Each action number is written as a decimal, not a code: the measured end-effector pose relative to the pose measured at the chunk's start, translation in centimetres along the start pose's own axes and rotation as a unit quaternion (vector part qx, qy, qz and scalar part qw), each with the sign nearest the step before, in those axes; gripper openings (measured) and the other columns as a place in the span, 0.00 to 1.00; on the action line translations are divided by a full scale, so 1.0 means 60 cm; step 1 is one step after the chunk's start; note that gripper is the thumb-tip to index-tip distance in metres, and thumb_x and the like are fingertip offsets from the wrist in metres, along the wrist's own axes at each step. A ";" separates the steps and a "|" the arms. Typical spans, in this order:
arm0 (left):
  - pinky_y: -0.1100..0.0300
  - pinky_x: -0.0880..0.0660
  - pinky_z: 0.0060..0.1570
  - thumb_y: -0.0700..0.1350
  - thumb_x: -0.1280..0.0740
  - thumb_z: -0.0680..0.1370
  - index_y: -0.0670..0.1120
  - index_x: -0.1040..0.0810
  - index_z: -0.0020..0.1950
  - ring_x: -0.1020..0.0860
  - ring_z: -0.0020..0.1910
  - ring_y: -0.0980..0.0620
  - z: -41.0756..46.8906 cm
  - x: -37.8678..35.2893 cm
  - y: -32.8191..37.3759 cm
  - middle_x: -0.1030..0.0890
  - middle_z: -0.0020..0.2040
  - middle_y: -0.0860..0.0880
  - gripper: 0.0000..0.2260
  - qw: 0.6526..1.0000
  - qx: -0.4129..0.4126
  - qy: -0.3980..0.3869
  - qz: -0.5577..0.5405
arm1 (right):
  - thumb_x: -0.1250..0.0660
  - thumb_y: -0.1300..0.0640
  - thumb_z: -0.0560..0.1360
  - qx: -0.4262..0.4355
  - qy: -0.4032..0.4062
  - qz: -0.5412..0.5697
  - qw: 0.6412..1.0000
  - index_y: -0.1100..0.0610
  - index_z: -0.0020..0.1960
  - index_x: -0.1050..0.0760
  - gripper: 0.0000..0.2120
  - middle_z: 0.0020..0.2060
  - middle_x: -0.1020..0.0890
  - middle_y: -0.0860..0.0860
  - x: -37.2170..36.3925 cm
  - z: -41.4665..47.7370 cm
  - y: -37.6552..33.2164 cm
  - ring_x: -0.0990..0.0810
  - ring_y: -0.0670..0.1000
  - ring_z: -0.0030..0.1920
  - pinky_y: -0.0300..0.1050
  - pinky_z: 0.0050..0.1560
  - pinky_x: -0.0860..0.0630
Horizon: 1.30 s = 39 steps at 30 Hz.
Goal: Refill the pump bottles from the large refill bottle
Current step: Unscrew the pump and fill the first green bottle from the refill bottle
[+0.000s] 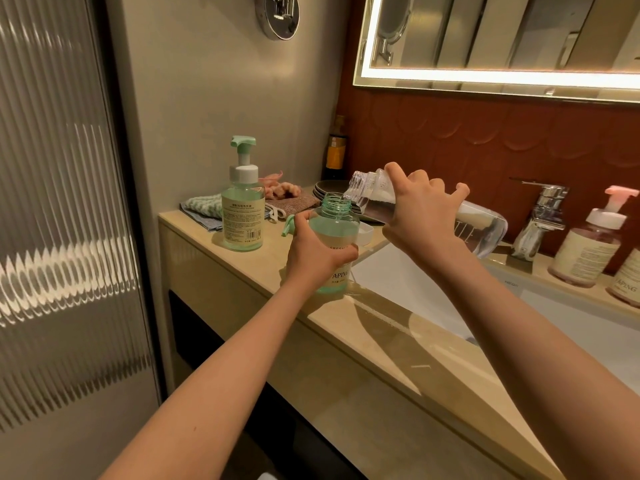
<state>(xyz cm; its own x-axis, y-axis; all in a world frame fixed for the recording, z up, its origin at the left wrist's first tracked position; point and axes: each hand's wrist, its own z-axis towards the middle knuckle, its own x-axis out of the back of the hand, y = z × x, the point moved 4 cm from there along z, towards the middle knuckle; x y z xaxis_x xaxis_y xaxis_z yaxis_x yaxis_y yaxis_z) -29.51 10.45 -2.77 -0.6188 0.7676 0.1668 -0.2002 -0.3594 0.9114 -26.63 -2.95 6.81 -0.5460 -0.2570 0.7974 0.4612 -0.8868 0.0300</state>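
Label of green bottle partly hidden by left hand, wrapped round it. Refill bottle is gripped by right hand, tilted mouth-down over its opening.

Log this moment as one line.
step: pouring | left hand: grips open green bottle | right hand: tilts refill bottle over its neck

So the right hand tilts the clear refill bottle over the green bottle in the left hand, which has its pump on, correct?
No: the head view shows the green bottle in the left hand with no pump, its threaded neck open. The right hand does tilt the clear refill bottle over it.
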 end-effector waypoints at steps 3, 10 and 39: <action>0.61 0.31 0.50 0.44 0.24 0.66 0.48 0.42 0.66 0.31 0.55 0.53 -0.001 0.000 0.001 0.31 0.56 0.51 0.35 1.000 0.000 -0.002 -0.003 | 0.32 0.58 0.72 -0.001 -0.004 0.000 1.000 0.48 0.71 0.43 0.32 0.57 0.27 0.56 -0.002 0.002 0.000 0.29 0.59 0.59 0.66 0.66 0.45; 0.61 0.31 0.49 0.44 0.24 0.66 0.48 0.42 0.66 0.30 0.56 0.53 -0.001 0.001 0.001 0.31 0.56 0.51 0.35 1.000 0.000 -0.002 -0.002 | 0.32 0.59 0.71 -0.002 -0.012 -0.004 1.000 0.48 0.71 0.43 0.33 0.58 0.28 0.56 0.001 0.000 -0.001 0.30 0.59 0.60 0.67 0.66 0.45; 0.61 0.29 0.50 0.43 0.24 0.66 0.48 0.42 0.66 0.30 0.56 0.53 -0.001 0.000 -0.001 0.31 0.56 0.51 0.35 1.000 -0.003 0.002 -0.004 | 0.31 0.59 0.70 -0.004 -0.018 -0.004 1.000 0.48 0.71 0.43 0.34 0.58 0.27 0.57 0.003 0.001 -0.003 0.30 0.60 0.60 0.68 0.66 0.46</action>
<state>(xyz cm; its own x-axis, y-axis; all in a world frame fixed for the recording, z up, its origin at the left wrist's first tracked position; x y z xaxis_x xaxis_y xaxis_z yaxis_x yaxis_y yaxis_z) -29.54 10.46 -2.86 -0.6207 0.7679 0.1580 -0.2097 -0.3569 0.9103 -26.75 -2.80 6.98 -0.5238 -0.2349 0.8188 0.4507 -0.8921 0.0324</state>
